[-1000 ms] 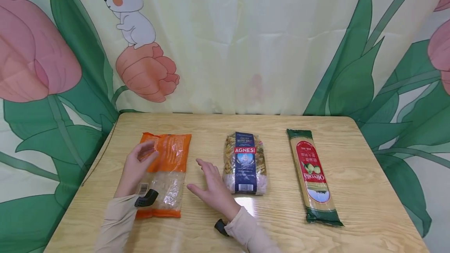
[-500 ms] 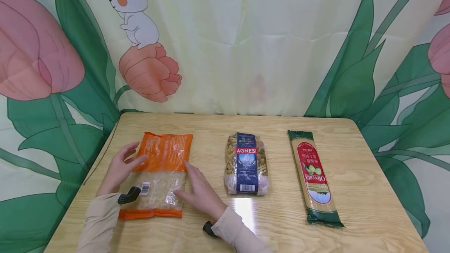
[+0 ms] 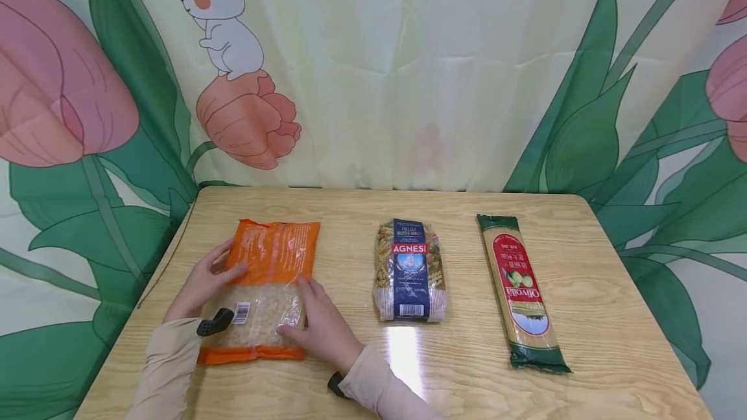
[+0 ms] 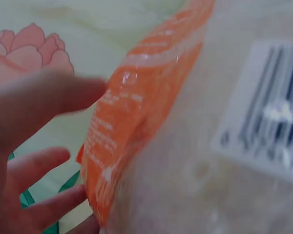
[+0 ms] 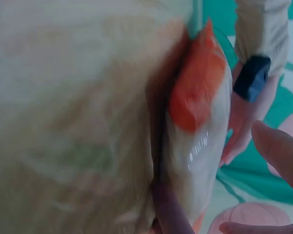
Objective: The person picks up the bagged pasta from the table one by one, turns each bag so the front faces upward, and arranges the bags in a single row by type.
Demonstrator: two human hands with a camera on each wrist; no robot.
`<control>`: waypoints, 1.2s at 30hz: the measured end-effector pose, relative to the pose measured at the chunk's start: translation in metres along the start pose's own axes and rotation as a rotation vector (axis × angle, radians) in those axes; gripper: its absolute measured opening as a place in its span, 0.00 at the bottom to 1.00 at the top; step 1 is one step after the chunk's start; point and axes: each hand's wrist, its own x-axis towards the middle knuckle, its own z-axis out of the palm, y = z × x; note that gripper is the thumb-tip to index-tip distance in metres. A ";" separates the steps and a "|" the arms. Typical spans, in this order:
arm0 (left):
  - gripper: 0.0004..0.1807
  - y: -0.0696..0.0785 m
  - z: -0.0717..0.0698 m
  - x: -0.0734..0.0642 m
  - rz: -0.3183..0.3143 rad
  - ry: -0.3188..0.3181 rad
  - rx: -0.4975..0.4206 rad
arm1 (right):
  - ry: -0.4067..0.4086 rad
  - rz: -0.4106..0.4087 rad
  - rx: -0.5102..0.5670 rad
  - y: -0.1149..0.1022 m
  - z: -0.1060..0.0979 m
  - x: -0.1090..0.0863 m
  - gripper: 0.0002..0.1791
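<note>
An orange and clear plastic bag [image 3: 265, 306] of pale contents lies flat on the left of the table, its white barcode label [image 3: 241, 313] facing up. My left hand [image 3: 204, 282] is at the bag's left edge. In the left wrist view its thumb [image 4: 63, 92] reaches over the orange part, with the other fingers spread beside the edge. My right hand [image 3: 323, 326] lies along the opposite edge, thumb above the bag. The right wrist view shows one fingertip [image 5: 168, 204] low beside the bag and the thumb [image 5: 278, 151] apart from it.
An AGNESI pasta bag [image 3: 410, 271] lies mid-table, right of my right hand. Farther right is a long Olivoilà spaghetti pack [image 3: 521, 293] with green ends. The wooden table [image 3: 467, 387] ends at a flower-printed curtain [image 3: 373, 83] behind.
Both hands have come down to the bag's sides. My left hand moved left and lower, my right hand moved left against the right edge. The bag's lower left part now shows wider.
</note>
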 end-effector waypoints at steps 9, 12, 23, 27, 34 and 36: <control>0.51 -0.004 -0.001 0.000 0.006 -0.060 0.124 | 0.002 -0.028 -0.247 -0.006 0.012 -0.002 0.50; 0.52 -0.007 -0.001 0.002 0.011 -0.075 0.111 | -0.005 -0.035 -0.309 -0.007 0.014 -0.003 0.49; 0.47 -0.010 -0.011 -0.001 0.042 -0.046 0.085 | 0.025 -0.037 -0.301 -0.010 0.010 -0.004 0.46; 0.45 -0.008 -0.015 -0.004 0.054 -0.029 0.062 | 0.038 -0.015 -0.255 -0.012 0.011 -0.003 0.43; 0.43 -0.014 -0.010 -0.004 0.095 -0.011 -0.012 | 0.103 0.037 -0.071 -0.009 0.012 -0.006 0.36; 0.43 -0.015 -0.010 -0.005 0.092 -0.001 -0.031 | 0.110 0.037 -0.026 -0.010 0.012 -0.006 0.35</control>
